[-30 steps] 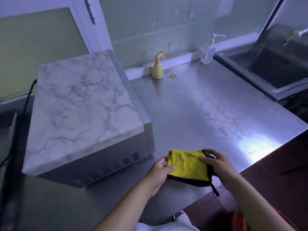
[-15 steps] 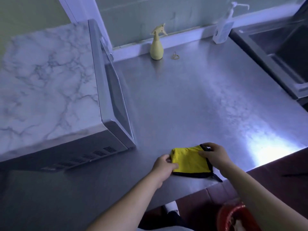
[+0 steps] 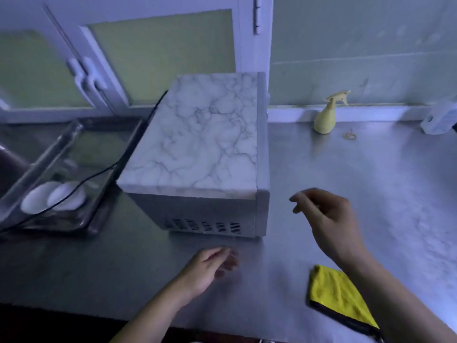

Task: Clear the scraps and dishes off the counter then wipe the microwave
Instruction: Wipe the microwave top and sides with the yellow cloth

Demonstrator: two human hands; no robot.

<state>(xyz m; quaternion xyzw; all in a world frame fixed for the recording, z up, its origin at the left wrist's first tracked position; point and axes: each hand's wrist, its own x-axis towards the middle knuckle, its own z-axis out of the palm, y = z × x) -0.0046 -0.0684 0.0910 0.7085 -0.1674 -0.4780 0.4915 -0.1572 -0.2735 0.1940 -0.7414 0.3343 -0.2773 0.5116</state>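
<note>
Pale wall (image 3: 358, 45), white-framed window (image 3: 160, 53), dim bluish light

Our right forearm (image 3: 385, 288) hides the right side of the yellow cloth (image 3: 331, 293). The clear bottle (image 3: 440, 120) at the right edge is cut off and blurred. We cannot tell what the small looped thing (image 3: 349, 136) near the spray bottle (image 3: 325, 117) is. The microwave (image 3: 197, 144) turns its front away from us. The fingertips (image 3: 230, 263) of our left hand (image 3: 210, 266) are smeared.

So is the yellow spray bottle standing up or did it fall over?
Standing up. The yellow spray bottle sits on its wide base on the counter, with its nozzle at the top.
</note>
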